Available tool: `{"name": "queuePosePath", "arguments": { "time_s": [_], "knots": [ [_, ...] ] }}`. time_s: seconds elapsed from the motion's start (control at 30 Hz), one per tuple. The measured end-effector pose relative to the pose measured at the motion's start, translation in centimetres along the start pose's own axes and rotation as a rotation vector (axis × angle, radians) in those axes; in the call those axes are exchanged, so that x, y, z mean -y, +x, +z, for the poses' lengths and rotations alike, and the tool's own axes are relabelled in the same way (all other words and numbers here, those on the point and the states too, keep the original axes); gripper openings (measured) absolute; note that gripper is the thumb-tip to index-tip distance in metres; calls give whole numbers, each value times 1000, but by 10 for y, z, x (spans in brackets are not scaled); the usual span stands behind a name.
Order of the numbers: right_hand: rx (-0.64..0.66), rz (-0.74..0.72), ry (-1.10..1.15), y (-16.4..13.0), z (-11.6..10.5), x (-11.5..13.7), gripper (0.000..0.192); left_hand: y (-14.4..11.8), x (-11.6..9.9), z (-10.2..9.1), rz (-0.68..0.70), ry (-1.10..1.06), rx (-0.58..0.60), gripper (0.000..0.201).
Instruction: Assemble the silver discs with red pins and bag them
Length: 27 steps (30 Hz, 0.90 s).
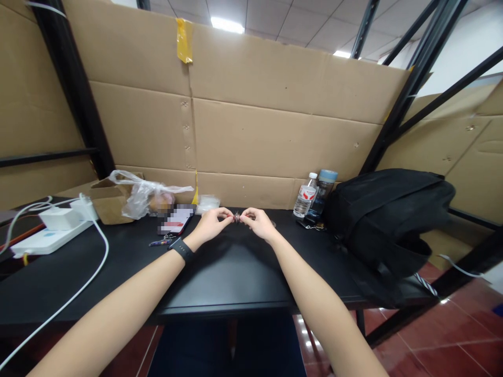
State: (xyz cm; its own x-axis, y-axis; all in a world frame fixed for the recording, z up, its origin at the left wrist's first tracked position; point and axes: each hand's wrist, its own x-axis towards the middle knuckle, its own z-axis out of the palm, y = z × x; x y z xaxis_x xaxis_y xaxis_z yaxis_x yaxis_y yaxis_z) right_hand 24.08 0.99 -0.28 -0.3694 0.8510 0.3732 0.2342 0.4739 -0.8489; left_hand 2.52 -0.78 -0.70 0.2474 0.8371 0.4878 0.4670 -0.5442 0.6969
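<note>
Two hands, one tiny thing, plenty of stuff pushed aside

So the left hand (215, 223) and right hand (257, 223) meet around the centre of the frame, each narrowed to a fingertip pinch on a small brownish thing (237, 217) between them, above the worktop (236, 277). Too small to tell what it is, or whether it's several pieces. My guess is it's pinched from both sides because it's so little and needs steadying.

Everything else probably sits outward to leave elbow room. Quick count: two bottles right of centre, one clear with a white cap (305, 199) and one with a blue lid (324, 191), upright side by side; one black backpack (389, 214) at the right; left of centre, one phone (181, 219), one plastic bag (141, 196) and one cardboard box (106, 201); one power strip (53, 241) far left, presumably there so its cable stays off to the side.
</note>
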Motion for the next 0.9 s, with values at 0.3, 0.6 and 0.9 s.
{"name": "queuePosePath", "arguments": {
  "time_s": [0.3, 0.6, 0.9],
  "knots": [
    [62, 166, 334, -8, 6, 7, 38, 0, 0, 7, -1, -61, -2, 25],
    [134, 192, 458, -11, 8, 8, 44, -2, 4, 8, -8, 74, -39, 22],
    [66, 146, 242, -8, 0, 9, 50, 3, 28, -43, -1, 662, -214, 26]
  ]
}}
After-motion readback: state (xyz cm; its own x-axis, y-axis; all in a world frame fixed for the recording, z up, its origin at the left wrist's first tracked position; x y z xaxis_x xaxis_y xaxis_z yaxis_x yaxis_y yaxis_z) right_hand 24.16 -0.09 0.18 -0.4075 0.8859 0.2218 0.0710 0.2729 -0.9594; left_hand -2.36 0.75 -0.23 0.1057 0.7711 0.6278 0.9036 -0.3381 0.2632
